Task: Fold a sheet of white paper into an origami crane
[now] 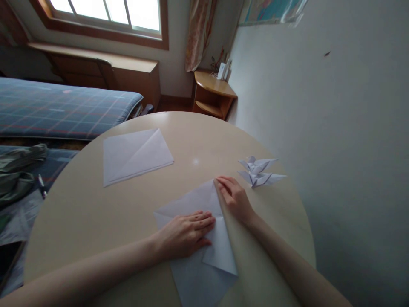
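A white sheet of paper [198, 281] lies on the round table, its right side folded inward as a flap. Across the middle of the sheet, my left hand [191, 232] rests flat, fingers pointing right and pressing near the flap's edge. My right hand [234, 198] is at the top corner of the paper, its fingertips touching the folded edge there. Whether those fingers pinch the paper is not clear; they look stretched out. To the right of that hand stand two folded paper cranes [260, 174], close together.
A stack of white paper sheets [137, 155] with a diagonal crease lies at the table's [79, 213] far left. A white wall [348, 128] runs along the right. Beyond are a plaid mattress [64, 108] and a corner shelf [214, 85]. A pen [42, 186] lies at left.
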Available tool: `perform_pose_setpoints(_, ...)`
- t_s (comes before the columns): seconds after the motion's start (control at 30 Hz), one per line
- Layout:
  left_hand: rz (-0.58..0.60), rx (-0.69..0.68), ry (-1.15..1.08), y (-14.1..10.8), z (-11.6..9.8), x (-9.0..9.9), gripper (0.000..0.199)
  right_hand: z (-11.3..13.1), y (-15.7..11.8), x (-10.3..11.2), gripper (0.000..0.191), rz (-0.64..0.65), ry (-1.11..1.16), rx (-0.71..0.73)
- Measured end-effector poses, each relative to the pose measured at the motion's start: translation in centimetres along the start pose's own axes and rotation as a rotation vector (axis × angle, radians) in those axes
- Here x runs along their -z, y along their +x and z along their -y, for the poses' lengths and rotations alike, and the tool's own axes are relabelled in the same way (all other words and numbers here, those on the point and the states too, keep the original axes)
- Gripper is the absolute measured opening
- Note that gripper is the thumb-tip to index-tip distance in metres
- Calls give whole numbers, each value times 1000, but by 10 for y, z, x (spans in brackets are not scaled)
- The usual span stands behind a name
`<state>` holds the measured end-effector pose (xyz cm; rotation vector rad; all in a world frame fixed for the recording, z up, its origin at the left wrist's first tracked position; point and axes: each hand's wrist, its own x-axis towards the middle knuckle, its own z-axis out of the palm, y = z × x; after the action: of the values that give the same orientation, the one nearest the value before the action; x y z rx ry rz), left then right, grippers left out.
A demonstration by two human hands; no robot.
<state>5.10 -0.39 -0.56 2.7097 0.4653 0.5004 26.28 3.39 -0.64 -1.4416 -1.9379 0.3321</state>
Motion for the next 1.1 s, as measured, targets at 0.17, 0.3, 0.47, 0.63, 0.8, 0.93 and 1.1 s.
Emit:
perform_pose_setpoints(0.17,-11,-5,-11,1,1,-1,39,10,-18,4,41,165,-157,117)
perform_pose_setpoints(0.3,-22,-7,-13,1,0,-2,40,11,-17,3,43,206,-269,177)
perform_pose_setpoints(0.47,-30,-10,-1,0,0,-2,40,11,-16,6,44,232,-324,214)
perform_pose_setpoints(0.63,-31,-10,9,0,0,-3,40,12,-15,8,43,268,-399,227)
perform_pose_setpoints(0.8,-33,-7,-11,0,-1,-3,39,14,-16,9,43,259,-484,208)
perform_pose_setpoints(0.93,-30,-11,-17,0,0,-2,39,14,-17,8,46,223,-526,183)
perform_pose_setpoints(1.1,-33,-16,-15,0,0,-4,39,12,-16,7,47,211,-524,177)
